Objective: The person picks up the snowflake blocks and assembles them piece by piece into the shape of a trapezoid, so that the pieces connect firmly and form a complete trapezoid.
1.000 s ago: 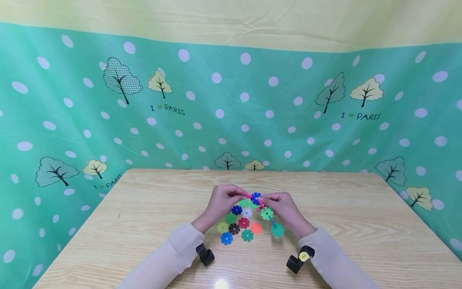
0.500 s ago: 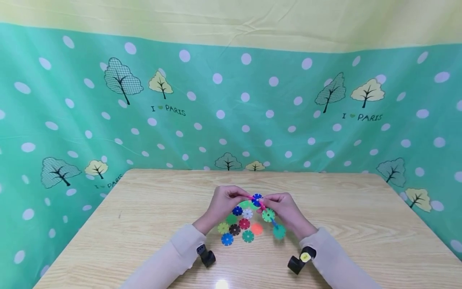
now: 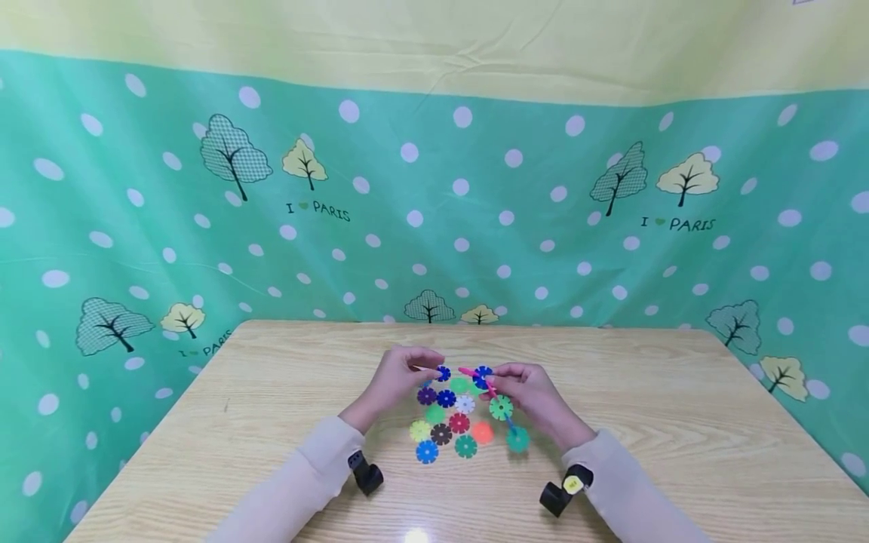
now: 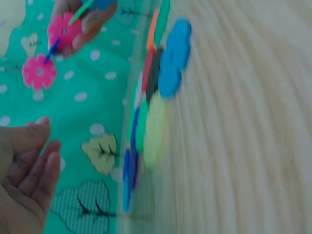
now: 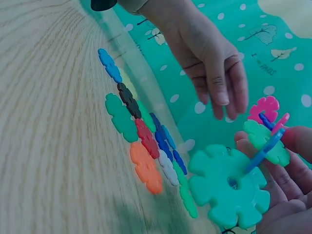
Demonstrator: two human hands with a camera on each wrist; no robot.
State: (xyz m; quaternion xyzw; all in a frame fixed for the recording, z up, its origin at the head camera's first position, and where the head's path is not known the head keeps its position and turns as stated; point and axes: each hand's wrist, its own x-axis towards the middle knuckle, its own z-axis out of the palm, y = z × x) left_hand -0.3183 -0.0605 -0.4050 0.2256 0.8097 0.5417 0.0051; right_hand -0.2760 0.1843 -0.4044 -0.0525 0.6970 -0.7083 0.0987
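Observation:
My right hand pinches a chain of interlocked plastic snowflake discs above the table. A teal disc hangs at the near end, joined through an edge-on blue disc to a light green disc. At the far end is a pink disc; a dark blue disc sits between pink ones. My left hand is apart from the chain, its fingers loosely bent with nothing between them. In the head view its fingertips overlap a blue disc, which the wrist views show lying below.
Several loose discs lie flat on the wooden table between my forearms, among them orange, red, white, black and yellow ones. A polka-dot curtain hangs behind the table's far edge.
My left hand has let go of the chain's pink disc and moved left, uncovering purple and blue discs on the table. The right hand keeps holding the chain in nearly the same place.

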